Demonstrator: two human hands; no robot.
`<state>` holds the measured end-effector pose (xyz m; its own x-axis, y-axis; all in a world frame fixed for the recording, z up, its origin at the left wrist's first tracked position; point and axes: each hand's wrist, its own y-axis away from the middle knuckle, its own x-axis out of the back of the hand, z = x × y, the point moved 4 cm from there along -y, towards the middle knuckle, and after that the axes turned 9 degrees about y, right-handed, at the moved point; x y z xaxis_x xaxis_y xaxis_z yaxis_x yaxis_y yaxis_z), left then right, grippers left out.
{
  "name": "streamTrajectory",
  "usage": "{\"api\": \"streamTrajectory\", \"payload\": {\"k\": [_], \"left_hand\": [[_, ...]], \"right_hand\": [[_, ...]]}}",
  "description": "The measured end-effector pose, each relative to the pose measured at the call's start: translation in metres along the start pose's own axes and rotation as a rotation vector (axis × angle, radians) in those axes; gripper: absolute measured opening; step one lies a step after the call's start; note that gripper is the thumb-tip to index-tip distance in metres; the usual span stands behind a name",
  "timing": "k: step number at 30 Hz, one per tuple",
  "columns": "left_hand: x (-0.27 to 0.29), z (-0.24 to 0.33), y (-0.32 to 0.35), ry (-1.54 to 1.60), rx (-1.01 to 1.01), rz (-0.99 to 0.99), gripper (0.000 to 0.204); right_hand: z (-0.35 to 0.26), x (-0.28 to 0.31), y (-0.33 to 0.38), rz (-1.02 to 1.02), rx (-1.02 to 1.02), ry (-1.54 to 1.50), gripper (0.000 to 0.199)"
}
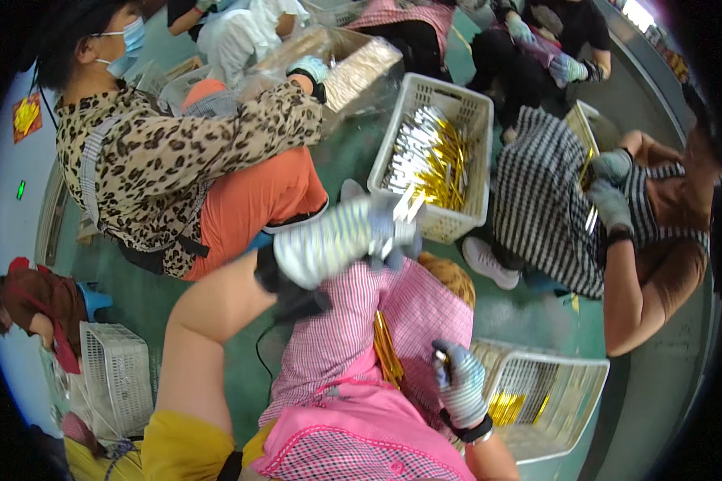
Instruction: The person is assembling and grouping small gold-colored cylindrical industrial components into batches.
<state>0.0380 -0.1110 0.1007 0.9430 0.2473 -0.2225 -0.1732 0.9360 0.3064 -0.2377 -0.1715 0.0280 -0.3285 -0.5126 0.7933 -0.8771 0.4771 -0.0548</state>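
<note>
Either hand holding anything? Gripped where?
Left hand grips thin silvery sticks by their lower ends. Right hand pinches something small; too blurred to identify.

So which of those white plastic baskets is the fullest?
The basket ahead of the raised left hand: heaped with silver and gold sticks. The right-side basket holds few; the left one looks empty.

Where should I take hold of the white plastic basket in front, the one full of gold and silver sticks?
Probably by the near rim of the white basket, from above on your side. It stands upright and open-topped, its lattice walls offer finger holes, and the gold and silver sticks fill the middle. The left hand is already closest to that edge.
</note>
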Motion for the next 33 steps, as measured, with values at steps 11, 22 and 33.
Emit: {"api": "streamTrajectory", "payload": {"k": [11, 22, 33], "left_hand": [[0.183, 0.043, -0.080, 0.380, -0.425, 0.354, 0.038], [0.036, -0.075, 0.020, -0.296, -0.226, 0.307, 0.055], [0.005, -0.080, 0.054, -1.245, -0.584, 0.482, 0.058]], "right_hand": [[0.003, -0.011, -0.015, -0.001, -0.030, -0.032, 0.021], [-0.013, -0.007, -0.021, -0.093, 0.052, 0.141, 0.032], [-0.041, -0.009, -0.029, 0.011, 0.026, 0.224, 0.026]]}}
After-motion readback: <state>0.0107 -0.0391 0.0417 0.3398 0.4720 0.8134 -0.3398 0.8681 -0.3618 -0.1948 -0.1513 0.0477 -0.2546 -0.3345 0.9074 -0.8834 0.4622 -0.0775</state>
